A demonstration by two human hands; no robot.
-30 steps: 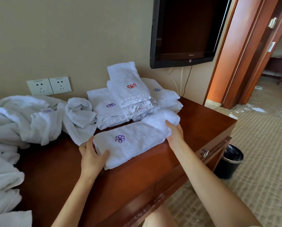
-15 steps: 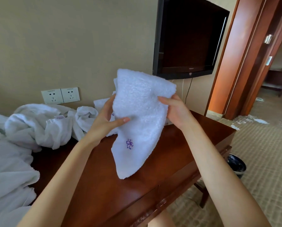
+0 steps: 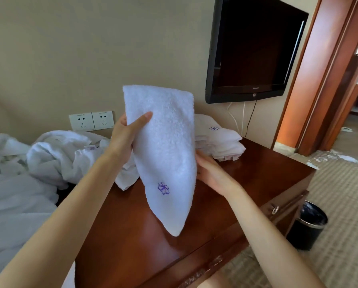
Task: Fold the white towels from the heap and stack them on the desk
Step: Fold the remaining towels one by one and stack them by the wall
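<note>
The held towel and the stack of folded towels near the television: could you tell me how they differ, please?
The held towel hangs upright in the air, gripped by the left hand; the stack lies flat on the desk. The held towel is a single piece, the stack several layers. Both are white with a purple emblem.

White nubbly terry-cloth towel [image 3: 163, 146] — matt, glossy red-brown polished wooden desk [image 3: 257, 175], shiny black plastic-lined waste bin [image 3: 306, 227]

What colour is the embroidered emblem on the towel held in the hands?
Purple emblem on the white towel; head view.
</note>
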